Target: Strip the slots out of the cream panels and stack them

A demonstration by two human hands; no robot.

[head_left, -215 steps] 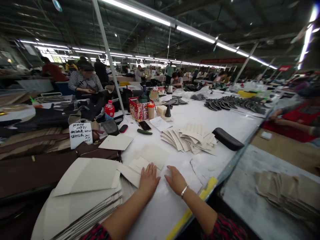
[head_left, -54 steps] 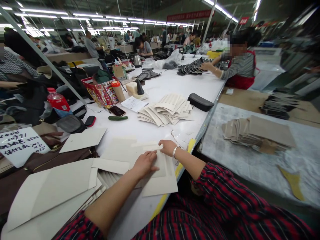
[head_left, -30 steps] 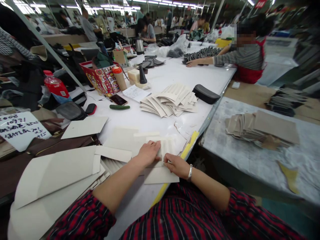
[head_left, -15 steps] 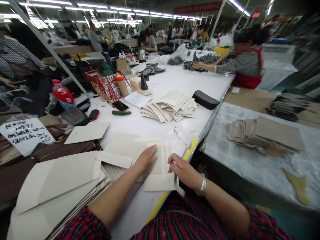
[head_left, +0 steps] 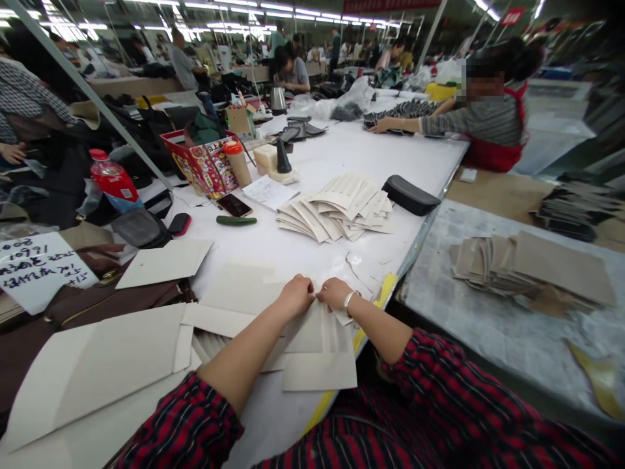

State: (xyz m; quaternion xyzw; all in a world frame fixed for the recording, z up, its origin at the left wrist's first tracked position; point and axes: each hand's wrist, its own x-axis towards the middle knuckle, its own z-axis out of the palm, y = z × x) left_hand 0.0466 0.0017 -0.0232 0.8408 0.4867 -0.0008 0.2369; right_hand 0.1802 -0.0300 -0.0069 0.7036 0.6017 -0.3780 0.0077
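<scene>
A pale, stiff panel point(head_left: 319, 371) with lengthwise strips lies in front of me, its near end at the table's edge. My left hand point(head_left: 297, 295) is closed in a pinch at the panel's far end. Close beside it, my right hand point(head_left: 336, 294) is closed too, its fingertips almost meeting the left ones. Whatever thin piece is between the right fingertips is hidden. More pale panels point(head_left: 239, 286) lie flat beyond and left of my left hand.
Large pale panels point(head_left: 97, 365) are stacked at left. Ahead lie a fanned pile of pale pieces point(head_left: 336, 205), a black case point(head_left: 411, 194), a phone point(head_left: 234, 205) and a cucumber point(head_left: 236, 221). A co-worker point(head_left: 493, 117) handles dark pieces at far right. Grey panels point(head_left: 551, 267) sit on the right table.
My right hand has moved forward and left to meet the left hand at the panel's far end. The pale strip that hung below my right hand no longer shows there.
</scene>
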